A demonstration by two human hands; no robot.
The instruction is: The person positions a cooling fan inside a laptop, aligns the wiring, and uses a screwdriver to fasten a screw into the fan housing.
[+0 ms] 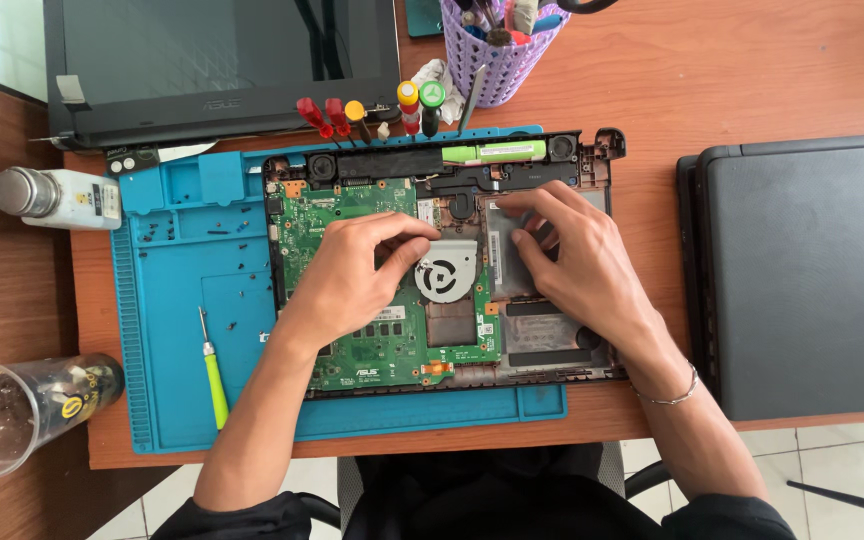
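Note:
An opened laptop base (pixel 592 160) lies on a blue work mat (pixel 167 300), its green circuit board (pixel 392 350) and silver cooling fan (pixel 447 270) exposed. My left hand (pixel 357 275) rests on the board with its fingertips curled against the fan's upper left edge. My right hand (pixel 577 255) lies flat on the metal drive bay to the right of the fan, fingers spread and pressing toward the fan. Neither hand holds a tool.
A green-handled screwdriver (pixel 214 375) lies on the mat at left. Several screwdrivers (pixel 367 115) stand along the mat's far edge. A purple tool basket (pixel 500 50), a detached screen (pixel 222 60), a white bottle (pixel 57 197), a clear cup (pixel 22 410) and a closed black laptop (pixel 812 270) surround it.

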